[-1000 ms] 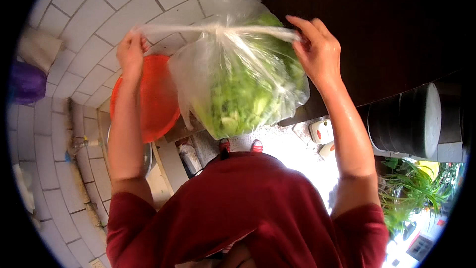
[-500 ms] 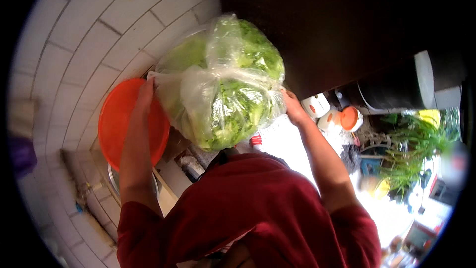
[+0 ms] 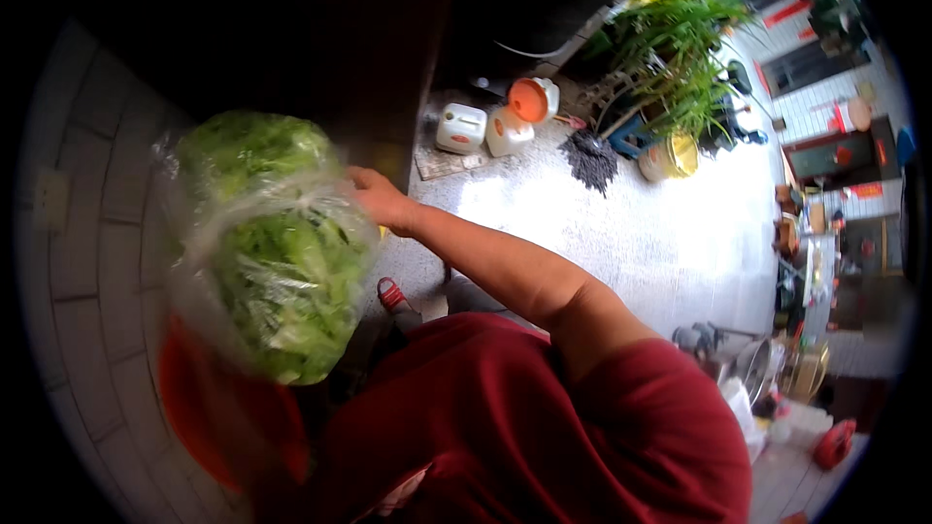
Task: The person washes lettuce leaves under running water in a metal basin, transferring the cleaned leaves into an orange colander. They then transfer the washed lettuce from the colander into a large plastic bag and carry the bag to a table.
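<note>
A clear plastic bag (image 3: 291, 281) full of green leafy vegetables, looking like lettuce, hangs in front of me at the left. Its plastic is gathered across the middle, splitting the greens into two bulges. My right hand (image 3: 379, 201) is closed on the bag's right edge, arm stretched out from the red sleeve. My left hand cannot be made out: the bag's left side and the area below are dim and smeared. Just under the bag, partly covered by it, is an orange-red plastic basin (image 3: 233, 417).
White jugs (image 3: 460, 128) and an orange funnel-like piece (image 3: 529, 100) stand on the floor ahead. Beyond are a dark mop head (image 3: 589, 160), a yellow bucket (image 3: 670, 157) and green plants (image 3: 680, 68). A tiled wall (image 3: 87, 330) runs along the left; a dark surface (image 3: 320, 29) lies ahead.
My view has swung to the right, bringing more floor and room into sight. The bag now appears farther left and turned, with my right hand still on it. My left hand has become hidden.
</note>
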`<state>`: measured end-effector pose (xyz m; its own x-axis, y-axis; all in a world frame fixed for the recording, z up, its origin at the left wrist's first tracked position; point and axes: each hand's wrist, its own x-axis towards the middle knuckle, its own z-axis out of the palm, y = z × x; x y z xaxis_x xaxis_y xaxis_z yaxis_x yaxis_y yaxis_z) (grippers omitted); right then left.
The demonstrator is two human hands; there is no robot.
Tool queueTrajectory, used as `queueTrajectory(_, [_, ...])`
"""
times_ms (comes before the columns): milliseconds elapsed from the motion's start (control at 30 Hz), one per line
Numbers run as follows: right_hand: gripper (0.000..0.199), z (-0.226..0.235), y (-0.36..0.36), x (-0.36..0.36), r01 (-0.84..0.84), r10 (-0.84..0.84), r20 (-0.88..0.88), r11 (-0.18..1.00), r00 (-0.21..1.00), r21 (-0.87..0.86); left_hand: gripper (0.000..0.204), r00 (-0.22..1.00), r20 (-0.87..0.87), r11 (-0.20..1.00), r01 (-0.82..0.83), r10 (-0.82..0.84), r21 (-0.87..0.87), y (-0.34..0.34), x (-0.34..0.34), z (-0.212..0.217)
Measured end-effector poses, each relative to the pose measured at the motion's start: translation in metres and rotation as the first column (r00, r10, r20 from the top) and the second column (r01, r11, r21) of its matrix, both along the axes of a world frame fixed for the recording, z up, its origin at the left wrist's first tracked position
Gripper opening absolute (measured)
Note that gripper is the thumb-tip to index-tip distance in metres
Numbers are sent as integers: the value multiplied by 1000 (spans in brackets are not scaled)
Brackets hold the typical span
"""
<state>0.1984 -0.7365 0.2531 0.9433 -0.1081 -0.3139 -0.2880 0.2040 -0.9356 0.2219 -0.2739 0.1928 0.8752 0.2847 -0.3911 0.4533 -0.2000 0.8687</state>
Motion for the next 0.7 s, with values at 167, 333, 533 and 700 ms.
queueTrajectory(167, [46, 21, -13, -51, -8, 8, 11, 999, 1000, -52, 41, 999, -36, 999, 17, -16, 39, -10, -51, 13])
queueTrajectory(333, [50, 56, -58, -110, -1, 1, -3, 978, 1000, -208, 40, 998, -20, 995, 56, -55, 86, -44, -72, 42])
queueTrajectory(533, [53, 81, -137, -218, 121, -117, 32, 979, 993, -166, 39, 975, 22, 971, 218, -221, 93, -138, -103, 95])
queueTrajectory(700, [51, 100, -246, -286, 181, -200, -73, 960, 977, -212, 37, 921, 50, 920, 381, -386, 87, -263, -127, 125])
